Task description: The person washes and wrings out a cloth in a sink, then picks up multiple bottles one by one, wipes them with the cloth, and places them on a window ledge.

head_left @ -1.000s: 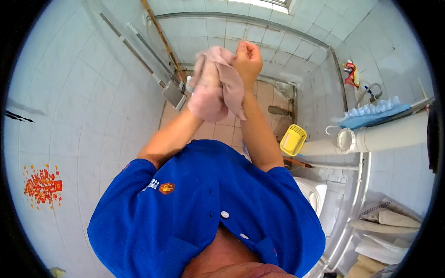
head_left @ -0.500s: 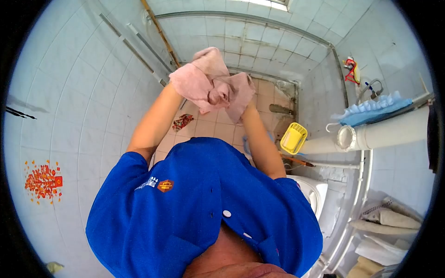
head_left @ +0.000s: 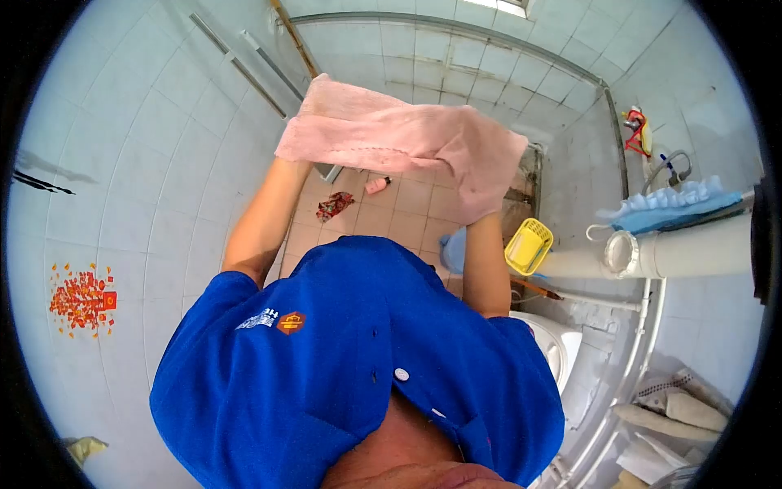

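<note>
A pink towel [head_left: 391,134] is spread wide in the air between my two hands, with a fold running along its length. Its left end drapes over my left hand [head_left: 295,165], which grips it from beneath. At the other end the cloth hangs down over my right hand [head_left: 484,218], also holding it. The towel hides the fingers of both hands; only the wrists and forearms show below it.
On the tiled floor lie a red patterned cloth [head_left: 335,206] and a pink bottle [head_left: 378,185]. To the right are a yellow basket [head_left: 529,246], a white pipe [head_left: 700,244], a blue frilled cover [head_left: 676,208] and a white toilet [head_left: 554,342]. Metal rails [head_left: 236,63] stand by the left wall.
The towel was bunched up between my hands and is now stretched out wide. My right hand has moved to the right, away from the left. The bottle on the floor has come into view.
</note>
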Motion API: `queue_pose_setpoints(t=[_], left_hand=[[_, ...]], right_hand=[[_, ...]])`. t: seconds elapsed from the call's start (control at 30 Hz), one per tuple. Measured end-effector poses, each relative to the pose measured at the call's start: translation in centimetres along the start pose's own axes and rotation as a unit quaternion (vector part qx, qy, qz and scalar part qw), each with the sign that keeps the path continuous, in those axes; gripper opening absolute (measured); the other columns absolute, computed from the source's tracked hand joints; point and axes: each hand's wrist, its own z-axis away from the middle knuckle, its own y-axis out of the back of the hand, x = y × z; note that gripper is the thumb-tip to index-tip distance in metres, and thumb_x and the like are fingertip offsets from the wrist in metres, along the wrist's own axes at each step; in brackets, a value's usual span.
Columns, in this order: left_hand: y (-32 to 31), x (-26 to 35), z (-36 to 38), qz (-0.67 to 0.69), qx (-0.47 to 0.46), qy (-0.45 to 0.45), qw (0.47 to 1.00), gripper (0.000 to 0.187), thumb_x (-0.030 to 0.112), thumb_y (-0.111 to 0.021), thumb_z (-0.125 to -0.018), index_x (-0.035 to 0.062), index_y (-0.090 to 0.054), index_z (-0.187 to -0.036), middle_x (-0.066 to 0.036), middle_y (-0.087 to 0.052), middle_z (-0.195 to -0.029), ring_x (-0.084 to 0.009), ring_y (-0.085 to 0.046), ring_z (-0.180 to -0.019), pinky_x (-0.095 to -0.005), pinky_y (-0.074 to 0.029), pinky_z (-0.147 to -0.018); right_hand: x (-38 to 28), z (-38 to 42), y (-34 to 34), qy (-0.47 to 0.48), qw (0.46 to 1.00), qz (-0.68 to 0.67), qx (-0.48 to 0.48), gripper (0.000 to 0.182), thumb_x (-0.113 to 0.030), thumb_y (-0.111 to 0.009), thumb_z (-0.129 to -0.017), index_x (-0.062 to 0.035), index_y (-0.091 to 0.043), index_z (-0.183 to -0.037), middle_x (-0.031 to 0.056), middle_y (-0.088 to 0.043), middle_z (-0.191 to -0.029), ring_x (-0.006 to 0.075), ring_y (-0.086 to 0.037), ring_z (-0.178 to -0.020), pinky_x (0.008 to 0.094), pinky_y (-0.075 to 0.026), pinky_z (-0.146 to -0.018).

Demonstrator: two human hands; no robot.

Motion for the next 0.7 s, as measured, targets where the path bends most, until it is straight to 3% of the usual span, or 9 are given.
queue_pose_setpoints(t=[0.2,0.23,0.37,0.4,0.43,0.47,0.53,0.63,0.7], left_hand=[[3.1,-1.1,0.6,-0.011,0.080,-0.068,0.994,0.037,0.026,-0.059,-0.093,0.0036,-0.056,-0.122,-0.010,-0.060,-0.119,-0.0206,-0.059,-0.102,-0.0334,-0.050,-0.086],[3.9,-1.4,0.7,-0.031,0.093,-0.080,0.992,0.039,0.027,-0.059,-0.093,0.0030,-0.056,-0.125,-0.011,-0.060,-0.122,-0.0206,-0.059,-0.105,-0.0335,-0.050,-0.088],[6.7,-1.0,-0.3,-0.198,0.139,-0.120,0.963,0.041,0.028,-0.063,-0.090,0.0036,-0.057,-0.122,-0.011,-0.059,-0.122,-0.0215,-0.058,-0.109,-0.0344,-0.049,-0.090],[6.5,0.0,-0.6,-0.417,0.150,-0.162,0.882,0.040,0.028,-0.064,-0.089,0.0041,-0.057,-0.121,-0.011,-0.060,-0.119,-0.0224,-0.058,-0.108,-0.0342,-0.049,-0.090],[6.0,1.0,-1.0,-0.612,0.153,-0.195,0.751,0.040,0.027,-0.066,-0.088,0.0046,-0.058,-0.120,-0.011,-0.061,-0.117,-0.0233,-0.058,-0.107,-0.0341,-0.049,-0.090],[5.3,1.8,-1.8,-0.610,0.151,-0.195,0.753,0.040,0.027,-0.066,-0.088,0.0046,-0.058,-0.120,-0.011,-0.061,-0.117,-0.0233,-0.058,-0.107,-0.0341,-0.049,-0.090],[2.3,3.5,-3.2,-0.644,0.106,-0.226,0.723,0.043,0.028,-0.066,-0.086,0.0059,-0.056,-0.123,-0.010,-0.063,-0.113,-0.0251,-0.060,-0.103,-0.0358,-0.049,-0.089],[-4.8,2.7,-3.3,-0.705,-0.063,-0.199,0.678,0.049,0.028,-0.065,-0.084,0.0078,-0.054,-0.127,-0.010,-0.066,-0.107,-0.0278,-0.062,-0.098,-0.0385,-0.048,-0.086],[-8.0,0.1,-3.2,-0.698,-0.165,-0.239,0.655,0.052,0.029,-0.065,-0.083,0.0091,-0.052,-0.130,-0.010,-0.068,-0.102,-0.0296,-0.064,-0.094,-0.0402,-0.047,-0.085]], right_hand=[[2.0,1.8,-3.1,-0.018,0.998,-0.053,0.008,0.034,-0.024,-0.065,-0.082,-0.0051,-0.063,-0.110,0.0140,-0.064,-0.105,0.0299,-0.060,-0.098,0.0387,-0.045,-0.087],[1.9,2.1,-3.6,-0.150,0.984,-0.098,0.008,0.033,-0.026,-0.064,-0.084,-0.0049,-0.063,-0.109,0.0142,-0.064,-0.107,0.0280,-0.059,-0.103,0.0397,-0.045,-0.090],[3.7,3.6,-5.1,-0.360,0.907,-0.219,0.028,0.034,-0.029,-0.062,-0.087,-0.0048,-0.063,-0.110,0.0142,-0.063,-0.111,0.0262,-0.058,-0.108,0.0406,-0.044,-0.093],[3.6,3.5,-5.0,-0.381,0.884,-0.268,0.042,0.034,-0.029,-0.061,-0.087,-0.0048,-0.062,-0.111,0.0142,-0.062,-0.111,0.0262,-0.058,-0.108,0.0406,-0.044,-0.093],[3.4,3.3,-4.9,-0.387,0.860,-0.328,0.052,0.034,-0.029,-0.060,-0.087,-0.0048,-0.062,-0.111,0.0141,-0.062,-0.112,0.0263,-0.058,-0.108,0.0406,-0.044,-0.094],[2.9,2.9,-5.0,-0.390,0.833,-0.388,0.060,0.035,-0.030,-0.060,-0.088,-0.0048,-0.061,-0.112,0.0141,-0.062,-0.112,0.0263,-0.057,-0.109,0.0405,-0.044,-0.094],[1.8,1.5,-5.5,-0.384,0.762,-0.520,0.051,0.035,-0.030,-0.058,-0.089,-0.0049,-0.061,-0.113,0.0140,-0.061,-0.113,0.0264,-0.057,-0.109,0.0404,-0.044,-0.095],[0.1,-0.5,-7.5,-0.380,0.641,-0.667,0.028,0.036,-0.031,-0.056,-0.090,-0.0050,-0.059,-0.115,0.0138,-0.060,-0.115,0.0265,-0.056,-0.111,0.0403,-0.043,-0.096],[-1.2,-1.4,-9.3,-0.378,0.569,-0.729,0.040,0.036,-0.031,-0.054,-0.091,-0.0050,-0.059,-0.116,0.0137,-0.060,-0.116,0.0266,-0.056,-0.111,0.0402,-0.043,-0.096]])
